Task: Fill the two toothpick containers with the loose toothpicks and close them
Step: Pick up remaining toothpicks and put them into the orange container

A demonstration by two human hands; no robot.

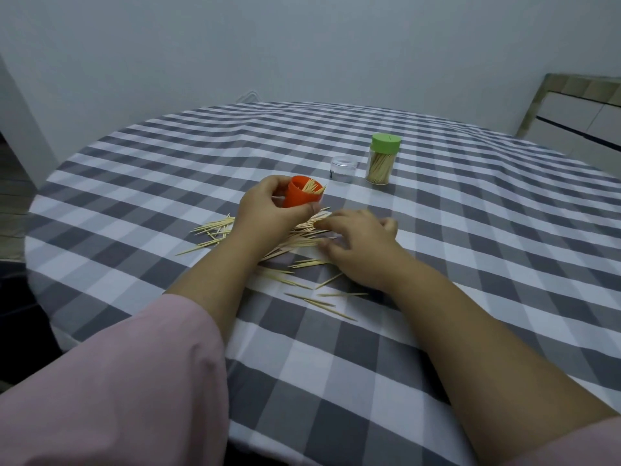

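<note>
My left hand grips an orange container, tilted, with a few toothpicks poking out of its open mouth. Below and around it, loose toothpicks lie scattered in a pile on the checked cloth. My right hand rests on the right side of the pile, fingers curled over some toothpicks. Farther back stands a clear container with a green lid, upright, closed and full of toothpicks. A small clear cap stands just left of it.
The round table carries a grey and white checked cloth. A white wall is close behind it. A wooden-framed piece of furniture stands at the far right.
</note>
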